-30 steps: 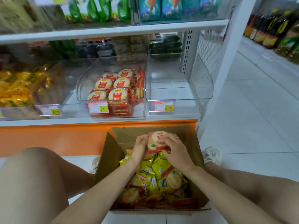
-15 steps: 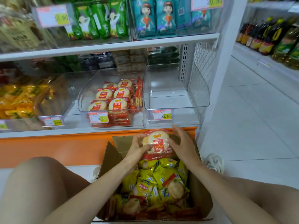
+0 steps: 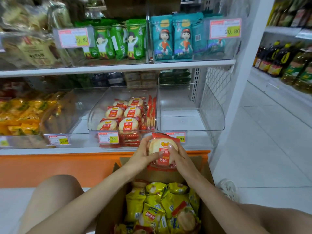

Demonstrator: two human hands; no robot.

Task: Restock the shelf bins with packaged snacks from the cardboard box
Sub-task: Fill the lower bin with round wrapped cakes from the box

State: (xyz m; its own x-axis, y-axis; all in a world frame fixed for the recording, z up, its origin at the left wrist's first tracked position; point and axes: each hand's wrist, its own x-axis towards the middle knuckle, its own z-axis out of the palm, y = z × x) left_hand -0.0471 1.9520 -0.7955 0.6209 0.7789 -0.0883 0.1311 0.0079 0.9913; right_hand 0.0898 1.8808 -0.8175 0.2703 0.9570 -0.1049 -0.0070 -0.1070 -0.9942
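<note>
I see the rice-cracker pack (image 3: 162,150), red label "151亿", held above the cardboard box (image 3: 206,174), in front of the shelf bin (image 3: 94,119) with the price tag (image 3: 108,137) reading 9.90. Left hand (image 3: 141,157) and right hand (image 3: 179,160) grip its sides, fingers (image 3: 172,152) curled round it. Yellow Lay's bags (image 3: 152,215) in the box.
</note>
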